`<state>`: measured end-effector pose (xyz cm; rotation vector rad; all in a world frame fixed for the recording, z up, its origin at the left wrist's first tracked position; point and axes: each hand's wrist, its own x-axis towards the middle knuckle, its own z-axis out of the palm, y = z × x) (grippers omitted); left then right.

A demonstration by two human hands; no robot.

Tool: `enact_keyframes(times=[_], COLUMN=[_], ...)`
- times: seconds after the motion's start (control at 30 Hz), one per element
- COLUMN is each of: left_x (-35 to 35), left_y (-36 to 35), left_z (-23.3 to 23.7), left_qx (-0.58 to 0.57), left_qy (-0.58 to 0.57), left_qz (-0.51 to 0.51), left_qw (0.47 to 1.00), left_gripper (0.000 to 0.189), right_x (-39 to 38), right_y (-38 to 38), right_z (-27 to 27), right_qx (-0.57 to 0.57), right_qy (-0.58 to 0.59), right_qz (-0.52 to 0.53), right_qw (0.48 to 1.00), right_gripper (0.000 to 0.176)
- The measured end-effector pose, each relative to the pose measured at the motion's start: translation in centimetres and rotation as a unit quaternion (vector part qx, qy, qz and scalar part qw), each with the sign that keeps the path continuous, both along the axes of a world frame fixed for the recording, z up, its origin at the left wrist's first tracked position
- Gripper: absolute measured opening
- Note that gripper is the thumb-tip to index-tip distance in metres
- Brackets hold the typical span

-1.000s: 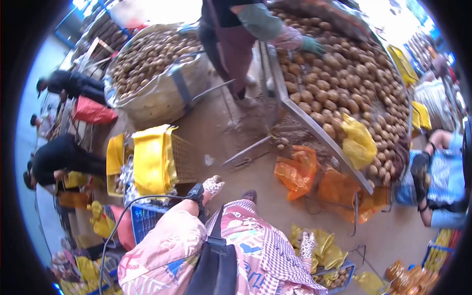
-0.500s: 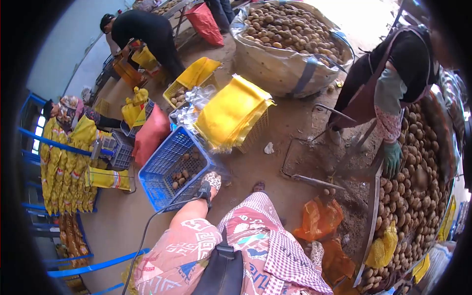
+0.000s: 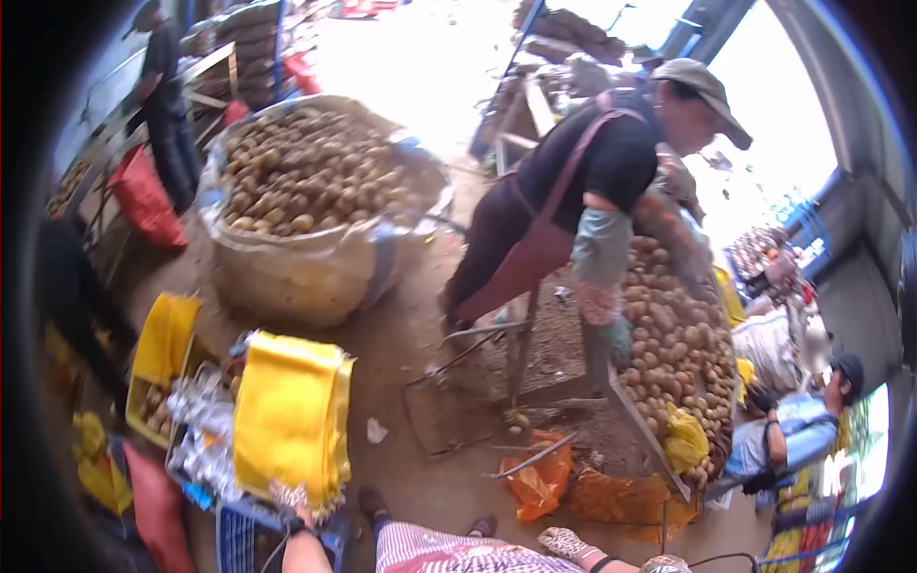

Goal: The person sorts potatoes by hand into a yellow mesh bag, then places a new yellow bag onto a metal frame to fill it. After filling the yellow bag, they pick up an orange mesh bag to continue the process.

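My left hand (image 3: 289, 495), in a spotted glove, is at the near edge of a stack of yellow mesh bags (image 3: 291, 415), above a blue plastic crate (image 3: 234, 540). Its fingers are small and blurred against the stack, so whether they grip a bag cannot be told. At the bottom centre-right, my right hand (image 3: 564, 542), also in a spotted glove, has its fingers stretched out to the left with nothing seen in them. Just beyond it lie orange mesh bags (image 3: 616, 498) on the ground, below the potato-covered table's near edge.
A co-worker in a cap leans over a sloping table of potatoes (image 3: 669, 334), one gloved hand (image 3: 616, 344) at its edge. A huge sack (image 3: 296, 277) of potatoes stands at the back left. A metal frame (image 3: 449, 449) lies on the floor. Another person (image 3: 802, 425) sits at right.
The view has swung to the right. My left hand has gone from the blue crate's rim to the yellow stack's near edge. The co-worker's hand stays by the potato table's edge.
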<state>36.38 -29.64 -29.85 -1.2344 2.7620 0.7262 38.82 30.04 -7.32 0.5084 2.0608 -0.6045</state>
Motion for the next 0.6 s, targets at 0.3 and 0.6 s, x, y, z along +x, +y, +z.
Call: enact_keyframes(times=[0.3, 0.6], left_x=[-11.8, -8.4], left_y=[-2.2, -3.9], left_z=[4.4, 6.3], left_qx=[0.097, 0.115], left_qy=[-0.18, -0.192], left_qz=[-0.099, -0.116], left_qw=[0.974, 0.968], left_gripper=[0.058, 0.051], right_x=[-2.0, 2.8], right_y=[-10.3, -8.6], right_z=[3.3, 0.2], right_qx=[-0.004, 0.068], right_qy=[0.138, 0.079], right_qz=[-0.001, 0.0], right_qw=[0.99, 0.995], right_gripper=[0.035, 0.036])
